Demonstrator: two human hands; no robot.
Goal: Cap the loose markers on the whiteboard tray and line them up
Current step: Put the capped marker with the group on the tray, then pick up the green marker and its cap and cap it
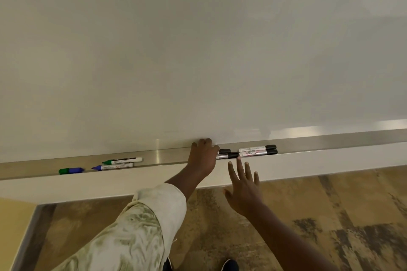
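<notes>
Markers [257, 151] could roll off the tray [158, 156] if the left hand [203, 156], curled over one, nudges them; the right hand [243, 185] hovers spread, empty.

The left arm wears a loose cream sleeve [141, 226] swirled with pale green marbling, rolled into a thick cuff [167, 193] just below the tray [330, 138]. The right arm is bare. Far beneath the tray, dark shoes [229, 265] with pale edging show.
</notes>
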